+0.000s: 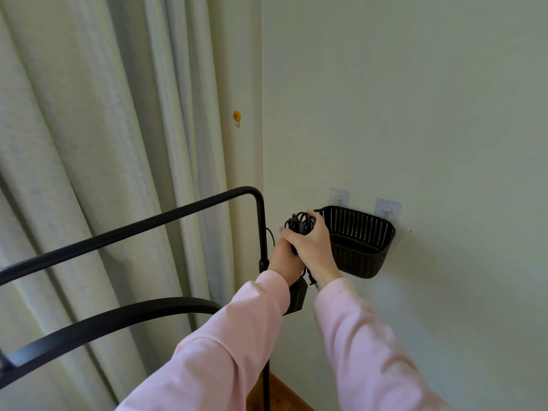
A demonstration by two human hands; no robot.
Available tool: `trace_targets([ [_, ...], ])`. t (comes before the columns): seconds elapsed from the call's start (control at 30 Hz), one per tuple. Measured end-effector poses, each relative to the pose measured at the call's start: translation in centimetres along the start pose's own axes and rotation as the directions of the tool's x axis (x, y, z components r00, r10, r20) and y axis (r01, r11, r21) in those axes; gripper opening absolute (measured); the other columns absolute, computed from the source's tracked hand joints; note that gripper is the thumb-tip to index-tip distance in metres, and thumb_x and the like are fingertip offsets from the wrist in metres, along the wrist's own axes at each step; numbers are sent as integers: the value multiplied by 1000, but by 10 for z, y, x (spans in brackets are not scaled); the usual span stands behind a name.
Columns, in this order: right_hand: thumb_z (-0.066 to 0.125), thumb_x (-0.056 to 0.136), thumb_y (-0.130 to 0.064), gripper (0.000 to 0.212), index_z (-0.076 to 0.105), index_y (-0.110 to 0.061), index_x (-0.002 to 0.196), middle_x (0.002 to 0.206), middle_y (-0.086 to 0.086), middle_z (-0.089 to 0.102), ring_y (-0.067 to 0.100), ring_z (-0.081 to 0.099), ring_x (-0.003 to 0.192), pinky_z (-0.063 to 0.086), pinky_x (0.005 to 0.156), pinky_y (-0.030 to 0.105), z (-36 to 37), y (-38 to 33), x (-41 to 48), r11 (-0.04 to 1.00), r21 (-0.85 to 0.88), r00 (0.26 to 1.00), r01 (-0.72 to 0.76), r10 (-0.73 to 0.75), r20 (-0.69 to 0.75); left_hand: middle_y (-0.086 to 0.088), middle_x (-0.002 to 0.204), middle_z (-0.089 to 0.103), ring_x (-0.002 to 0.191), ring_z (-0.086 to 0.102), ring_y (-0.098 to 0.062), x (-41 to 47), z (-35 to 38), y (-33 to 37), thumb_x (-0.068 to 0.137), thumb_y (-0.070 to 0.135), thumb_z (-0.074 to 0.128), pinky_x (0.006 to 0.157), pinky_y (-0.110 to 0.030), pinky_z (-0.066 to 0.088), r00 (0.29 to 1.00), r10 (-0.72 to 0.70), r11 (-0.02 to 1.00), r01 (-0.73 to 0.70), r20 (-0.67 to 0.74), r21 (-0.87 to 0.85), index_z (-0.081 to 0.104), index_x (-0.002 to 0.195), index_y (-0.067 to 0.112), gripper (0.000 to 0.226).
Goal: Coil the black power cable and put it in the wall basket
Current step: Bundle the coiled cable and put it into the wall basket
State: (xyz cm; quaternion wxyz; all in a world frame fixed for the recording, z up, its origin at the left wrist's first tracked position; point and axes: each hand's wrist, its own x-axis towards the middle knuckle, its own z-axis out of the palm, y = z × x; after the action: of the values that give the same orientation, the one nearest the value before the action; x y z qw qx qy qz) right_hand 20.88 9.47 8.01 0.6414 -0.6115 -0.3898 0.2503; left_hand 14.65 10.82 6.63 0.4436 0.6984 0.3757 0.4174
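The black power cable (300,222) is bunched into loops, held just left of the dark woven wall basket (363,256). My right hand (311,244) wraps around the coil from the front. My left hand (283,259) grips the bundle from below and behind. The cable's black adapter block (296,298) and its plug (312,281) hang down between my wrists. The basket hangs on two clear adhesive hooks (338,198) and looks empty inside.
A black metal rack frame (184,212) stands to the left, its upright post close to my left hand. Pale curtains (103,143) hang behind it. A yellow smiley hook (236,117) sits on the wall corner. Wooden floor (278,393) shows below.
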Motion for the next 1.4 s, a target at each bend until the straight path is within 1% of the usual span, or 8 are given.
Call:
trace_targets([
  [0.1, 73, 70, -10, 39, 59, -6, 107, 98, 5, 64, 20, 61, 94, 51, 92, 36, 4, 2, 3, 1000, -3, 999, 4, -4, -44, -27, 124, 56, 116, 54, -37, 2, 5, -5, 92, -6, 41, 80, -23, 42, 997, 76, 972, -69, -23, 225, 45, 126, -9, 34],
  [0.4, 65, 73, 0, 18, 54, -14, 74, 70, -3, 56, 17, 55, 74, 47, 73, 30, 9, 7, 8, 999, -26, 992, 42, -45, -119, 0, 72, 50, 75, 49, -11, 5, -3, -5, 89, 1, 47, 48, -3, 37, 994, -5, 966, -22, 105, 256, 51, 111, -7, 24],
  [0.53, 67, 73, 0, 15, 57, -9, 79, 67, -4, 55, 13, 53, 68, 44, 64, 20, 14, 4, 7, 991, -65, 989, 118, -123, -78, 1, 69, 44, 65, 44, -8, 13, -12, -3, 88, 3, 47, 56, -13, 38, 984, -81, 963, 37, 156, 268, 52, 110, -7, 24],
  [0.7, 73, 70, -6, 20, 60, -9, 85, 75, -3, 61, 10, 58, 72, 46, 70, 20, 16, 4, 6, 994, -8, 994, 106, -106, -30, 1, 58, 47, 55, 46, -8, 8, -17, -6, 86, -1, 47, 51, -17, 35, 991, -111, 983, 98, 75, 156, 51, 68, 8, 21],
  [0.87, 81, 69, -20, 34, 62, -13, 97, 92, 1, 67, 16, 64, 90, 51, 83, 29, 12, 7, -1, 992, 33, 984, -119, 113, 140, -26, 123, 56, 113, 56, -36, 6, -13, -6, 91, -7, 43, 86, -26, 42, 997, -74, 994, 73, 14, 84, 44, 126, -9, 35],
  [1.0, 73, 76, -14, 9, 66, -10, 75, 72, 2, 65, 14, 62, 74, 50, 66, 24, 12, 10, -5, 984, 90, 985, -153, 144, 96, -25, 102, 63, 84, 54, -15, 7, -13, -11, 93, -5, 38, 62, -10, 37, 993, -5, 980, -19, 120, 197, 50, 116, -13, 27],
  [1.17, 67, 75, -4, 25, 61, 17, 87, 73, 14, 58, 19, 56, 71, 47, 61, 27, 23, 16, -2, 983, 123, 988, -136, 143, -51, -4, 61, 47, 68, 47, -17, 12, -17, -18, 90, -2, 41, 53, -13, 31, 978, -51, 954, -12, 201, 301, 56, 86, 1, 15],
  [1.4, 64, 71, 3, 16, 65, 15, 81, 70, 16, 61, 21, 58, 65, 50, 61, 28, 24, 29, 4, 983, 143, 983, -118, 136, -125, -7, 107, 63, 106, 55, -17, 14, -39, -30, 80, -6, 54, 92, -26, 43, 930, -102, 980, 32, 353, 197, 52, 121, 2, 42],
])
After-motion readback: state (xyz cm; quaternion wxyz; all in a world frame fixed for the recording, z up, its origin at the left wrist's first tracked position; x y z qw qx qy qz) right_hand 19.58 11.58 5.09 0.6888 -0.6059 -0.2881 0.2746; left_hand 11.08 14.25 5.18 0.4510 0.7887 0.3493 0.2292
